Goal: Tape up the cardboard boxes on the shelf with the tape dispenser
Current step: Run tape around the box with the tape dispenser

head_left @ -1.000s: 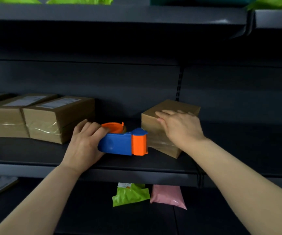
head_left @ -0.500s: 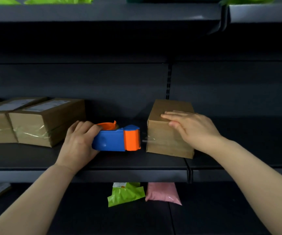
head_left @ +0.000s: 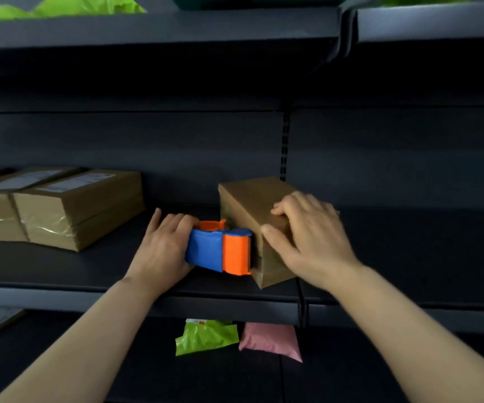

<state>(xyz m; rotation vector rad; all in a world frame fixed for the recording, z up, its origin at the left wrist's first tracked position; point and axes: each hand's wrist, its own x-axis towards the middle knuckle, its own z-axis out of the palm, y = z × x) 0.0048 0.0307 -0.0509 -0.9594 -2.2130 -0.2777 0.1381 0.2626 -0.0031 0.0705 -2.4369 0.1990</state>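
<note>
Gripping tape dispenser (head_left: 220, 250) in left hand (head_left: 162, 251), orange nose against cardboard box (head_left: 252, 205) side, right hand (head_left: 307, 237) fingers curled over box top, mid shelf (head_left: 60, 295).

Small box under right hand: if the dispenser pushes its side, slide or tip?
Likely slides if unheld: the box is small, probably light, on a smooth-looking shelf. Probably stiff: its edges look straight under the right hand. Tipping seems unlikely while that hand grips it against the tape dispenser.
</note>
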